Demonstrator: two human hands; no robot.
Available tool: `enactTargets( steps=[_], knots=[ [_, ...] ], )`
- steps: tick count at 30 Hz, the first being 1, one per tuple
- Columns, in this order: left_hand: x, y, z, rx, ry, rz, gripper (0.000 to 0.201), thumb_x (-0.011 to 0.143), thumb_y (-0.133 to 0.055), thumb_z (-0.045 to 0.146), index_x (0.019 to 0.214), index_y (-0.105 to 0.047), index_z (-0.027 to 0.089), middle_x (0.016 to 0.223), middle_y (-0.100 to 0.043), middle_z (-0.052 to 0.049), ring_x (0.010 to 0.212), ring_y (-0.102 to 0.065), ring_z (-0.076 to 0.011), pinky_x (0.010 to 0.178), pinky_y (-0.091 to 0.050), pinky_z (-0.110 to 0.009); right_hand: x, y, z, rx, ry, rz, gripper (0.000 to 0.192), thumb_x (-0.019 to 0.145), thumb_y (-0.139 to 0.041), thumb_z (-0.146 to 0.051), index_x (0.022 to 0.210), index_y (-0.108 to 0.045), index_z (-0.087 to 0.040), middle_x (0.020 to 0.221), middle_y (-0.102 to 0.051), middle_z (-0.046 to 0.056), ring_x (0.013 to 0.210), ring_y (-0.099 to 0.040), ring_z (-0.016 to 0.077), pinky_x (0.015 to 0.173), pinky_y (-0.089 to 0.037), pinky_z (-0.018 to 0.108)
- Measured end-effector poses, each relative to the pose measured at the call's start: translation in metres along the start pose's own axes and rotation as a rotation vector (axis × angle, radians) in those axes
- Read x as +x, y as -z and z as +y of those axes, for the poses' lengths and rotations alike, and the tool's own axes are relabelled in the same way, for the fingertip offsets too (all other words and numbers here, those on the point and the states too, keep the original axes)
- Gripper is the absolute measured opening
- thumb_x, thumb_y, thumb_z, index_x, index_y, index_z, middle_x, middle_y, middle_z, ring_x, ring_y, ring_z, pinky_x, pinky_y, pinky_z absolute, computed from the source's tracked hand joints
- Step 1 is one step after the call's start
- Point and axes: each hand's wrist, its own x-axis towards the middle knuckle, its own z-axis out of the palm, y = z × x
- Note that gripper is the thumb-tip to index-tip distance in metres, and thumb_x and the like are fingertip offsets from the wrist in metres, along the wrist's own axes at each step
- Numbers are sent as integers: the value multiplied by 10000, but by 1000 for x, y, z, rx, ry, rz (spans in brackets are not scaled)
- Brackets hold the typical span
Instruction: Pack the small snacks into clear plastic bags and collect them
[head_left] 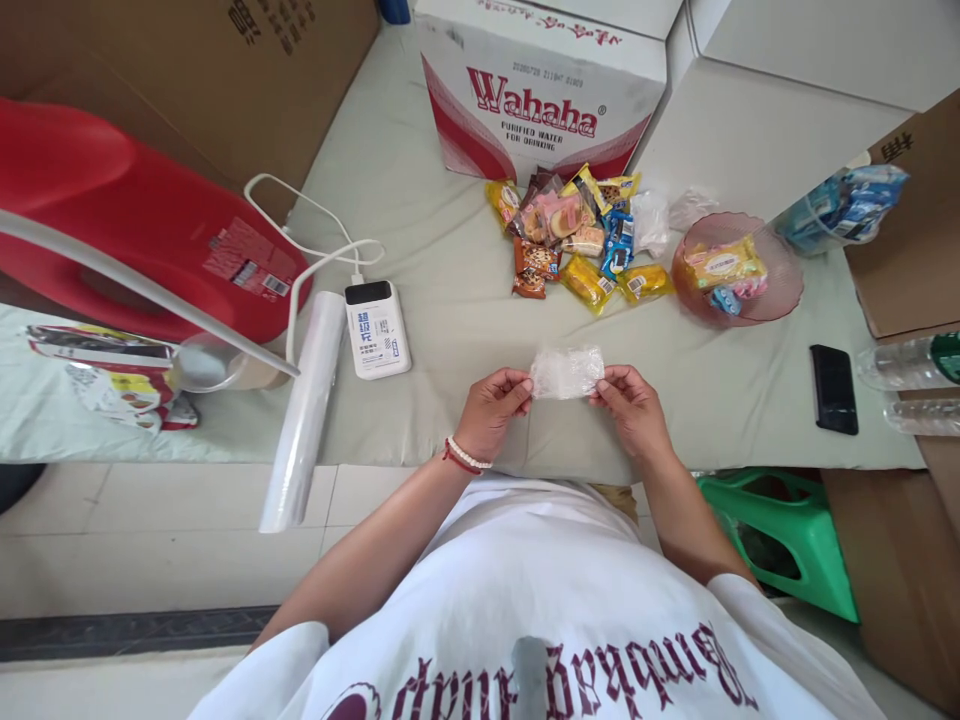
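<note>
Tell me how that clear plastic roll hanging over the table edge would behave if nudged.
The roll is a smooth cylinder, so it would probably roll sideways easily. Its lower end juts past the table edge, so a push could likely tip it to the floor. It looks like thin wound film, so probably light and slippery.

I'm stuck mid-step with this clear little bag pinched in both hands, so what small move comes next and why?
Probably pull the clear bag open. Your left hand and right hand pinch its opposite ends above the table, and it looks flat and empty, while the wrapped snacks lie loose beyond it.
</note>
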Motion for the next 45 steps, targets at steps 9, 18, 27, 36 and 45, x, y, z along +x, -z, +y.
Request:
enactTargets(
  steps=[9, 18, 27, 36, 45],
  knots=[
    [-6, -14, -9, 188, -70, -15, 346, 712, -875, 482, 811, -770, 168, 600, -620, 25, 574, -523, -95, 569, -422, -237, -15, -42, -26, -92, 114, -233, 314, 826, -799, -499, 976, -691, -246, 926, -683, 14, 817, -614, 164, 720, -504, 289],
    [-3, 6, -1, 126, -14, -71, 391, 658, -918, 470, 873, -785, 172, 710, -664, 0, 614, -524, -97, 595, -434, -244, 0, -27, -21, 234, -108, -167, 336, 708, -902, -471, 842, -701, -237, 716, -603, -47, 597, -534, 99, 601, -443, 253],
    [-1, -20, 3, 329, -121, -177, 367, 753, -835, 534, 742, -735, 181, 707, -634, -1, 678, -533, -124, 667, -429, -261, -5, -27, -26, 185, -122, -188, 374, 714, -880, -531, 850, -686, -241, 706, -611, -28, 605, -538, 118, 597, -475, 269],
    [16, 34, 22, 205, -176, 22, 348, 705, -887, 475, 790, -717, 183, 688, -608, 23, 633, -484, -100, 633, -409, -242, -5, 21, -27, 196, -61, -64, 407, 698, -889, -552, 879, -665, -263, 792, -633, -13, 685, -570, 148, 651, -530, 302],
    [61, 6, 39, 422, -562, 547, 298, 738, -747, 235, 1009, -626, 205, 1034, -642, -38, 890, -588, -152, 717, -469, -241, -23, 31, -20, 57, 70, 131, 275, 826, -818, -472, 926, -669, -263, 872, -700, 1, 764, -641, 164, 697, -603, 326]
  ],
)
